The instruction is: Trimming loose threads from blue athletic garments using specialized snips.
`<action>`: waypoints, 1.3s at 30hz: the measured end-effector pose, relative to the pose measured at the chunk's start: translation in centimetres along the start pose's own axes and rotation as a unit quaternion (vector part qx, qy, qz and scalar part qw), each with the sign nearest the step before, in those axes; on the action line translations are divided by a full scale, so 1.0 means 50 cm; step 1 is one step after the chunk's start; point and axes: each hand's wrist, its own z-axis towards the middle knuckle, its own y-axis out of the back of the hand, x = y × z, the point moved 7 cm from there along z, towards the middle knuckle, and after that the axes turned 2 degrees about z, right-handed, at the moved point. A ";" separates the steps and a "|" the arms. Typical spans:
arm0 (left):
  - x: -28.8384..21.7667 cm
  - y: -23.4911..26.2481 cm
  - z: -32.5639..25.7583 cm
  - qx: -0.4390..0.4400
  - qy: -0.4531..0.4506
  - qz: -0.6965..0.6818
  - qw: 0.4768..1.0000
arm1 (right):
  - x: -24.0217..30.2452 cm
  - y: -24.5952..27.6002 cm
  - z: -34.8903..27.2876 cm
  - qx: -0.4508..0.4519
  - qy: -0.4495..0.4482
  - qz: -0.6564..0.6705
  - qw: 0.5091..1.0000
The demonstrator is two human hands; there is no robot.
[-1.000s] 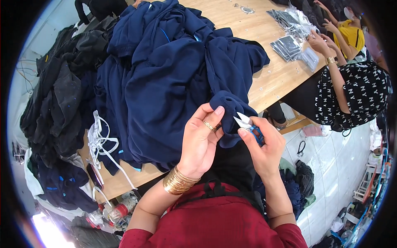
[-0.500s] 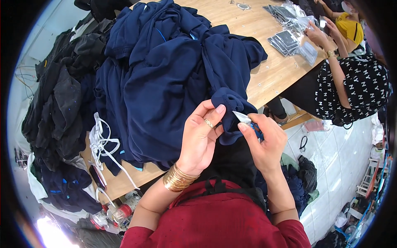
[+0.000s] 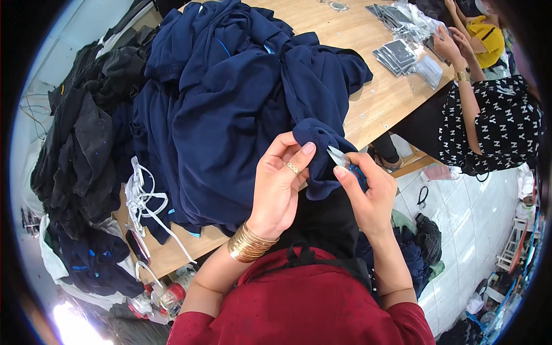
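My left hand (image 3: 282, 178) is closed on a gathered edge of a navy garment (image 3: 313, 135), its thumb pressing the cloth against the fingers. Thread snips (image 3: 338, 155) with pointed metal blades and a blue handle are gripped in my right hand (image 3: 368, 187). The blade tips point up and left, close beside the held edge; whether they touch the cloth I cannot tell. From the held edge the fabric runs back into a large navy pile of garments (image 3: 224, 126) on the table.
Dark garments (image 3: 86, 144) are heaped at the left, beside white cords (image 3: 144, 198) hanging at the edge of the wooden table (image 3: 382, 103). At the far right a co-worker's hands (image 3: 451, 46) handle flat packets (image 3: 397, 54). More dark cloth (image 3: 402, 253) lies low on my right.
The snips have shifted slightly up, and more of their blue handle shows. My left hand keeps its hold on the cloth. The co-worker's hands have moved a little over the packets.
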 end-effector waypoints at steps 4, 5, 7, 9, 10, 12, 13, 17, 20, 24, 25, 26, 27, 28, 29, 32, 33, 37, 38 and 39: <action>0.001 0.006 0.002 -0.007 0.002 -0.009 1.000 | 0.001 -0.008 0.004 -0.014 0.004 0.004 1.000; 0.001 0.008 0.003 -0.003 0.002 -0.012 1.000 | 0.001 -0.009 0.006 -0.013 0.002 0.003 1.000; 0.001 0.008 0.005 0.000 0.003 -0.015 1.000 | 0.008 -0.010 0.010 -0.015 0.027 -0.004 1.000; -0.002 0.008 0.006 -0.014 0.001 -0.025 1.000 | 0.009 -0.009 0.013 -0.015 0.025 -0.007 1.000; -0.001 0.008 0.006 -0.014 0.002 -0.025 1.000 | 0.010 -0.008 0.014 -0.015 0.024 -0.010 1.000; -0.001 0.010 0.007 -0.020 0.003 -0.026 0.999 | 0.015 -0.008 0.017 -0.016 0.023 -0.011 1.000; 0.001 0.010 0.008 -0.019 0.003 -0.026 0.999 | 0.017 -0.008 0.017 -0.018 0.024 -0.011 0.999; 0.004 0.006 0.008 -0.018 0.007 -0.026 0.999 | 0.016 -0.011 0.019 -0.023 0.035 -0.013 0.999; 0.008 0.009 0.008 -0.023 0.006 -0.021 1.000 | 0.019 -0.009 0.019 -0.030 0.037 -0.018 0.999; 0.013 0.008 0.006 -0.035 0.011 -0.021 0.999 | 0.022 -0.011 0.020 -0.033 0.045 -0.042 0.998; 0.014 0.008 0.005 -0.034 0.012 -0.020 0.999 | 0.022 -0.011 0.020 -0.037 0.044 -0.044 0.997; 0.015 0.009 0.005 -0.034 0.011 -0.016 0.999 | 0.022 -0.011 0.020 -0.038 0.043 -0.044 0.997; 0.016 0.009 0.004 -0.033 0.010 -0.012 0.999 | 0.024 -0.011 0.020 -0.039 0.046 -0.042 0.997; 0.016 0.008 0.003 -0.033 0.012 -0.012 0.999 | 0.025 -0.011 0.019 -0.041 0.049 -0.039 0.997; 0.014 0.006 0.002 -0.035 0.010 -0.013 0.999 | 0.024 -0.011 0.018 -0.041 0.047 -0.039 0.997; 0.015 0.014 0.001 -0.036 0.007 -0.010 0.999 | 0.026 -0.010 0.018 -0.049 0.058 -0.048 0.996; 0.015 0.017 0.001 -0.033 0.005 -0.007 0.999 | 0.024 -0.009 0.020 -0.049 0.044 -0.039 0.997; 0.003 0.014 -0.001 -0.044 0.000 -0.033 0.998 | -0.017 -0.002 0.016 -0.056 -0.039 0.070 0.995; 0.004 0.022 0.001 -0.009 -0.002 -0.035 0.999 | -0.020 0.002 0.016 -0.055 -0.039 0.070 0.995; 0.003 0.021 0.002 0.026 -0.004 -0.036 0.999 | -0.029 0.007 0.015 -0.054 -0.059 0.091 0.993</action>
